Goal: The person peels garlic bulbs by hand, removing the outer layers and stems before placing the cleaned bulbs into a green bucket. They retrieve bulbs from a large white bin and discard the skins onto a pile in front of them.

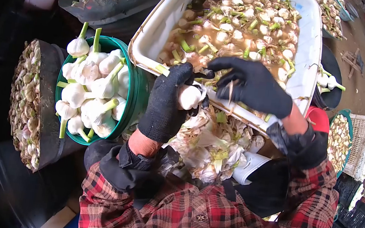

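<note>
My left hand point(168, 101), in a black knit glove, is closed around a white garlic bulb point(190, 97) with its pale green cut stem point(162, 69) pointing up and left. My right hand point(254, 86), also gloved in black, hovers just right of the bulb over the near rim of a white tub point(307, 61). Its index finger reaches out toward the bulb, apart from the other, bent fingers. A thin tan strip point(231, 91) shows against those fingers. Under both hands lies a heap of loose garlic skins point(214, 150).
Unpeeled garlic point(229, 27) floats in brown water in the tub. Cleaned white bulbs point(92, 68) fill a green bucket point(128, 121) on the left. Around stand a dark container of unpeeled garlic point(27, 99), a red bucket point(318, 119) and a cream crate point(359, 142).
</note>
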The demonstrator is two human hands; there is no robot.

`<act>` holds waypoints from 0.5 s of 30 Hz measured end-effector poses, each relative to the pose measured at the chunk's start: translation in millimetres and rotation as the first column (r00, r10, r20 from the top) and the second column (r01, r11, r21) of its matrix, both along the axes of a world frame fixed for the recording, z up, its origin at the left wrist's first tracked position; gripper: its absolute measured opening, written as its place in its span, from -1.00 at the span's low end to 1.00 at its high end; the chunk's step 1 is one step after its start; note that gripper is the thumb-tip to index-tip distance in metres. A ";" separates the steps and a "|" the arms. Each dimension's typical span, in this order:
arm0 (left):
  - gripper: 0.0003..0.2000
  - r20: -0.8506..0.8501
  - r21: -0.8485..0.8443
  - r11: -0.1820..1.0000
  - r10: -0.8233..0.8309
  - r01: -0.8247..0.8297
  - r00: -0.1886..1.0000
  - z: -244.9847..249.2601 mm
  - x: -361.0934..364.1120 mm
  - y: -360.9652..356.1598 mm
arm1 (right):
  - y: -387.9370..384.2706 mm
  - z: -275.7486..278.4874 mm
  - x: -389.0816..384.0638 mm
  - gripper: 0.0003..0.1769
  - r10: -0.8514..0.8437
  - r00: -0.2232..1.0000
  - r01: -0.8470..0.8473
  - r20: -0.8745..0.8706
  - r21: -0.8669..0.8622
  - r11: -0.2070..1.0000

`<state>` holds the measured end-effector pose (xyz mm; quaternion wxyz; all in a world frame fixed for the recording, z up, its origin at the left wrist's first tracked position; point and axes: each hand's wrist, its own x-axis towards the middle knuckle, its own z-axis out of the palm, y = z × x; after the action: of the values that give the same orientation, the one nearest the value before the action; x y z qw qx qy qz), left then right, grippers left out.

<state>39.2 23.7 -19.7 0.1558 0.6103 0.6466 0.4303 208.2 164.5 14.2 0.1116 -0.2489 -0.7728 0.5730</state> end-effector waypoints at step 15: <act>-0.84 0.289 -0.006 0.991 0.130 -0.134 0.948 -2.6 2.5 8.8 | -101.5 2.9 8.9 -0.73 0.535 0.813 -0.370 -0.231 0.505 0.780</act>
<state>41.7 32.6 -22.3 0.2154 0.4973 0.6535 0.5285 217.1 63.0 17.1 0.1612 0.0892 -0.8839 0.4299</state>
